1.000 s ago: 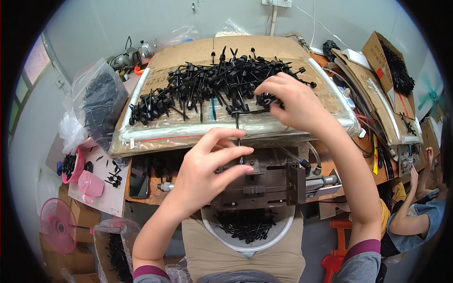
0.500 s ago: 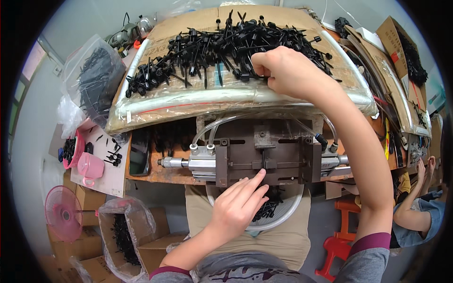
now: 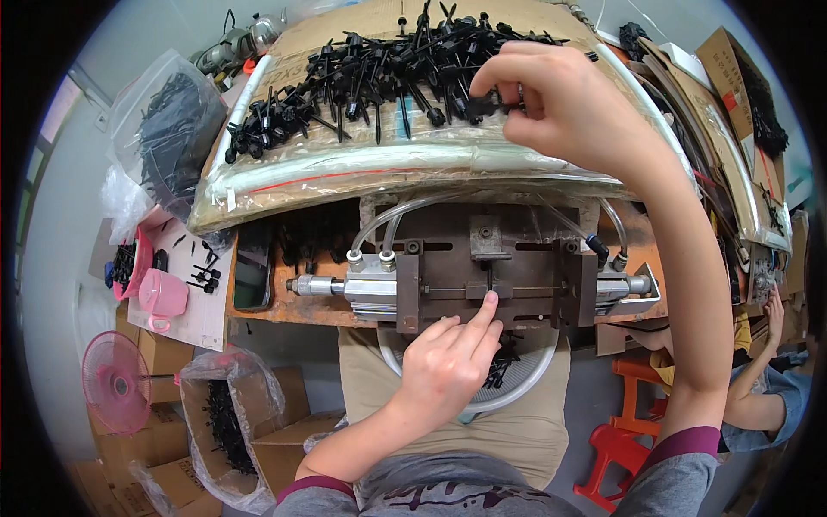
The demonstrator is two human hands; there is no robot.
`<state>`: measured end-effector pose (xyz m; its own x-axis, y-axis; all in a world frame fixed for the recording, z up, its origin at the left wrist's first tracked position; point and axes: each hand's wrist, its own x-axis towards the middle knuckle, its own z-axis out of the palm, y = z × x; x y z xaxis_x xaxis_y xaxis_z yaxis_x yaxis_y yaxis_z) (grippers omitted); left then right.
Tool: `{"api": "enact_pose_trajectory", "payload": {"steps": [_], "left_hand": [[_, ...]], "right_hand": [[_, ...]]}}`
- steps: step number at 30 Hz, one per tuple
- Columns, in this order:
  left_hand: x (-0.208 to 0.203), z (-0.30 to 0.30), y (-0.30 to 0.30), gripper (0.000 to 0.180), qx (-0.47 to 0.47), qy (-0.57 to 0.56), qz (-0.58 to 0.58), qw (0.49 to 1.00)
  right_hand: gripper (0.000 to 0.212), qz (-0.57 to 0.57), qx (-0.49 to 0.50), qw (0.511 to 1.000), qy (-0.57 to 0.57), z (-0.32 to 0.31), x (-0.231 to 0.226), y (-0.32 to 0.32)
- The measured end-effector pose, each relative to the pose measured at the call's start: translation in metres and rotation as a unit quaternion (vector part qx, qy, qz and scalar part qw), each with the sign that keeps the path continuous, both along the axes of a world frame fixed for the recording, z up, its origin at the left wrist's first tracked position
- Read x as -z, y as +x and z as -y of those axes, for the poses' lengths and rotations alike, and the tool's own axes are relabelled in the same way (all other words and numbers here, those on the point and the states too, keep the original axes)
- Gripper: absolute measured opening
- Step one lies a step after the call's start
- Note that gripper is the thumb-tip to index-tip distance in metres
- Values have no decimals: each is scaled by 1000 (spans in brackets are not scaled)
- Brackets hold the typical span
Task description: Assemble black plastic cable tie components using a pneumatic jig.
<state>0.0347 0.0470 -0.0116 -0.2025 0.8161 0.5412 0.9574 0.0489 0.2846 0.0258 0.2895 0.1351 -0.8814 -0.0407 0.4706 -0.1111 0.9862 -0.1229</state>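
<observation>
My left hand (image 3: pixel 448 358) reaches to the metal clamping fixture (image 3: pixel 452 246), its index fingertip at the small centre block (image 3: pixel 488 291). The other left fingers are loosely bent, and no object shows in them. A thin black stem (image 3: pixel 489 274) stands just beyond that fingertip. My right hand (image 3: pixel 560 108) is raised over the near right side of the pile of black plastic parts (image 3: pixel 379 73). Its fingers are curled in a pinch around a small black plastic part (image 3: pixel 487 105), blurred and partly hidden by the fingers.
The pile lies on a plastic-wrapped cardboard tray (image 3: pixel 345 172). A white-rimmed basket (image 3: pixel 525 392) with black parts sits below the fixture. A pink cup (image 3: pixel 164 297), pink fan (image 3: pixel 116 383) and bagged parts (image 3: pixel 181 129) are at left. Red stools (image 3: pixel 612 465) and another person's arm (image 3: pixel 758 370) are at right.
My right hand has lifted from the pile and drawn slightly right, a black part now showing at its fingers. My left index fingertip has shifted slightly right and nearer the far side.
</observation>
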Motion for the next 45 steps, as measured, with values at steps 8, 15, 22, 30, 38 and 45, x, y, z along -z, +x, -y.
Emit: {"api": "enact_pose_trajectory", "payload": {"steps": [8, 15, 22, 30, 38, 45], "left_hand": [[-1, -2, 2, 25, -4, 0, 10, 1000], [-3, 0, 4, 25, -15, -12, 13, 1000], [-32, 12, 2, 62, 40, 90, 350, 932], [-47, 21, -7, 37, 167, 113, 371, 906], [-49, 29, -6, 34, 163, 104, 266, 944], [-48, 33, -3, 31, 144, 109, 218, 959]], "right_hand": [[13, -111, 39, 924, -363, -15, -18, 40], [17, -68, 19, 766, -639, 1, 13, 74], [11, 17, -14, 642, -766, 40, 44, 105], [10, 62, -54, 587, -806, 60, 70, 118], [22, 121, -58, 589, -797, 71, 70, 123], [19, 108, -23, 615, -781, 82, 72, 123]]}}
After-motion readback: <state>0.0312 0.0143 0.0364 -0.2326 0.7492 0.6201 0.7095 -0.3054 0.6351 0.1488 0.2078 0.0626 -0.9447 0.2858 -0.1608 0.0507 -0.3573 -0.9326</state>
